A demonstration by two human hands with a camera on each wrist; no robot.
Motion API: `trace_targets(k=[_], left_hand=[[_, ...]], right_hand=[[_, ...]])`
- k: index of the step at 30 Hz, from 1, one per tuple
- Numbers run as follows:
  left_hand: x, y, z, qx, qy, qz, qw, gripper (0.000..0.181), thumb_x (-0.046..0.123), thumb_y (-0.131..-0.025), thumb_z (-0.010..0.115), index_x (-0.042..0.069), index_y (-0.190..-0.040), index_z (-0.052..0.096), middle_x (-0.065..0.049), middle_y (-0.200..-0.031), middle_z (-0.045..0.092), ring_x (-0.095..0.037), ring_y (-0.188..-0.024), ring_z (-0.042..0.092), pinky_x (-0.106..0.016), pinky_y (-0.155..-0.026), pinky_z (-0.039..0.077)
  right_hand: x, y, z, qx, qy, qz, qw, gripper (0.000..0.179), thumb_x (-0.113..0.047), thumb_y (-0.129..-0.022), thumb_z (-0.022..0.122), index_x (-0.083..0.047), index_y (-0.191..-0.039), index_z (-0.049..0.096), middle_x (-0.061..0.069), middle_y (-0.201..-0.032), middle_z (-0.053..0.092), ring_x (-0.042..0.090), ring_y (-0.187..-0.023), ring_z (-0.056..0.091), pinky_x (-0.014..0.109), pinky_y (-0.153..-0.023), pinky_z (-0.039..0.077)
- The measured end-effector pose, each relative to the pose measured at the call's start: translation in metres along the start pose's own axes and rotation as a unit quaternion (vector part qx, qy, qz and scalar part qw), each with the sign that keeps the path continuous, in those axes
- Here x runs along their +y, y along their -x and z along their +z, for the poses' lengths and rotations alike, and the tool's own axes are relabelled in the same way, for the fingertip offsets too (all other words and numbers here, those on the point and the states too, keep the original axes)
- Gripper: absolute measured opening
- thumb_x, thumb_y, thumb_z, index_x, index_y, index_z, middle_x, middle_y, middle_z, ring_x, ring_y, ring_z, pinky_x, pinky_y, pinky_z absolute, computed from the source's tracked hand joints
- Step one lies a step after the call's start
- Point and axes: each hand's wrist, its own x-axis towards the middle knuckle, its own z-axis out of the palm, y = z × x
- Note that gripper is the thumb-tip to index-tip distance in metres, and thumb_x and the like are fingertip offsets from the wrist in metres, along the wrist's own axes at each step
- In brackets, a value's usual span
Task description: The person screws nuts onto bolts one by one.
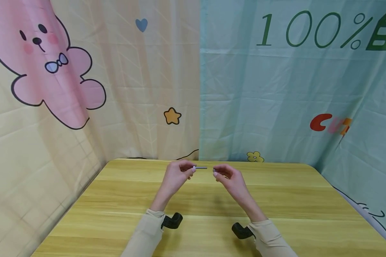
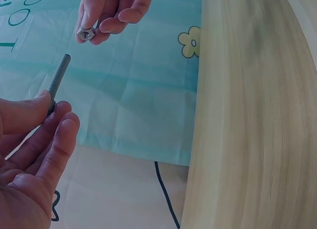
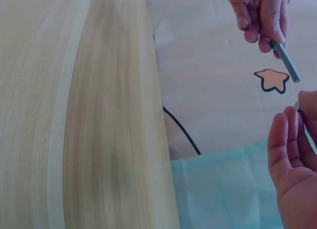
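Observation:
Above the far part of the table, my left hand pinches a grey threaded bolt by its head end, between thumb and fingers. The bolt lies about level, its free end directed at the other hand. My right hand pinches a small metal nut between thumb and fingertips, its hole showing in the left wrist view. Only a sliver of the nut shows in the right wrist view. A short gap separates bolt and nut. The bolt's head is mostly hidden by the left fingers.
Under both hands is a wooden table, its far edge close behind them. Printed curtains hang behind and along the sides. Black curved pieces stick out at both wrists beside the sleeves.

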Motion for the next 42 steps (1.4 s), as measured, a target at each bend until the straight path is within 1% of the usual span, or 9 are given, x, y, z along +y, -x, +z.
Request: trace_targets(k=[5, 7, 11, 14, 22, 26, 32, 36, 42], left_hand=[[0.001, 0.001, 0.004, -0.007, 0.004, -0.006, 0.9999, 0.011, 0.004, -0.09, 0.07, 0.0, -0.1, 0.074, -0.012, -0.083, 0.07, -0.032, -0.073, 0.066, -0.031, -0.06, 0.057], [0.001, 0.001, 0.005, -0.008, 0.009, -0.006, 0.9999, 0.01, 0.003, -0.09, 0.07, 0.0, -0.099, 0.074, -0.011, -0.083, 0.07, -0.037, -0.075, 0.066, -0.036, -0.061, 0.058], [0.002, 0.001, 0.008, -0.012, 0.02, -0.002, 0.9997, 0.009, 0.002, -0.09, 0.07, 0.001, -0.098, 0.074, -0.009, -0.081, 0.069, -0.037, -0.074, 0.065, -0.05, -0.065, 0.058], [0.001, 0.001, 0.01, -0.016, 0.025, -0.005, 0.9995, 0.008, 0.002, -0.09, 0.07, 0.002, -0.097, 0.074, -0.01, -0.081, 0.069, -0.036, -0.073, 0.065, -0.054, -0.067, 0.057], [0.0, 0.002, 0.013, -0.027, 0.024, -0.01, 0.9993, 0.009, 0.002, -0.091, 0.069, 0.0, -0.098, 0.074, -0.005, -0.08, 0.068, -0.038, -0.075, 0.065, -0.052, -0.067, 0.058], [-0.001, 0.003, 0.013, -0.033, 0.021, -0.008, 0.9992, 0.009, 0.002, -0.091, 0.069, 0.001, -0.098, 0.074, -0.004, -0.08, 0.068, -0.037, -0.075, 0.065, -0.052, -0.066, 0.058], [-0.005, 0.005, 0.013, -0.046, 0.012, -0.009, 0.9988, 0.008, 0.002, -0.091, 0.069, 0.002, -0.098, 0.074, -0.003, -0.079, 0.068, -0.032, -0.072, 0.065, -0.036, -0.061, 0.059], [-0.007, 0.005, 0.014, -0.053, 0.019, -0.01, 0.9984, 0.009, 0.003, -0.092, 0.068, 0.002, -0.099, 0.074, -0.007, -0.083, 0.069, -0.035, -0.074, 0.066, -0.029, -0.06, 0.057], [-0.011, 0.005, 0.015, -0.05, 0.027, -0.011, 0.9984, 0.01, 0.003, -0.091, 0.069, 0.001, -0.1, 0.074, -0.015, -0.088, 0.071, -0.031, -0.074, 0.067, -0.034, -0.063, 0.059]], right_hand=[[-0.004, 0.001, 0.002, -0.006, 0.002, 0.001, 1.0, 0.023, -0.004, -0.094, 0.066, 0.005, -0.115, 0.064, 0.015, -0.108, 0.065, 0.028, -0.096, 0.062, 0.029, -0.081, 0.056], [-0.001, -0.001, 0.002, -0.003, 0.006, 0.001, 1.0, 0.024, -0.006, -0.094, 0.067, 0.004, -0.115, 0.065, 0.014, -0.107, 0.066, 0.028, -0.096, 0.063, 0.029, -0.081, 0.056], [0.003, -0.002, 0.003, 0.005, 0.003, 0.003, 1.0, 0.021, -0.007, -0.094, 0.068, -0.001, -0.114, 0.067, 0.013, -0.106, 0.066, 0.024, -0.094, 0.064, 0.031, -0.081, 0.057], [0.003, -0.003, 0.003, 0.003, 0.0, 0.001, 1.0, 0.02, -0.006, -0.093, 0.068, -0.002, -0.113, 0.067, 0.014, -0.107, 0.065, 0.024, -0.094, 0.063, 0.031, -0.081, 0.057], [0.005, -0.003, 0.004, -0.005, 0.005, -0.007, 0.9999, 0.022, -0.008, -0.093, 0.069, 0.0, -0.113, 0.066, 0.019, -0.111, 0.064, 0.024, -0.096, 0.063, 0.029, -0.082, 0.056], [0.006, -0.002, 0.003, -0.009, 0.011, -0.011, 0.9998, 0.021, -0.009, -0.092, 0.071, -0.003, -0.111, 0.068, 0.015, -0.11, 0.066, 0.024, -0.096, 0.063, 0.03, -0.083, 0.056], [0.008, 0.0, 0.0, -0.02, 0.021, -0.013, 0.9995, 0.02, -0.01, -0.091, 0.071, -0.005, -0.11, 0.069, 0.011, -0.108, 0.067, 0.025, -0.097, 0.065, 0.03, -0.084, 0.056], [0.009, 0.001, -0.002, -0.021, 0.02, -0.006, 0.9996, 0.021, -0.012, -0.091, 0.073, -0.005, -0.111, 0.071, 0.011, -0.108, 0.068, 0.024, -0.097, 0.066, 0.029, -0.084, 0.056], [0.009, 0.001, -0.004, -0.026, 0.015, 0.005, 0.9995, 0.026, -0.016, -0.09, 0.074, -0.003, -0.113, 0.07, 0.013, -0.109, 0.069, 0.025, -0.098, 0.067, 0.03, -0.085, 0.056]])
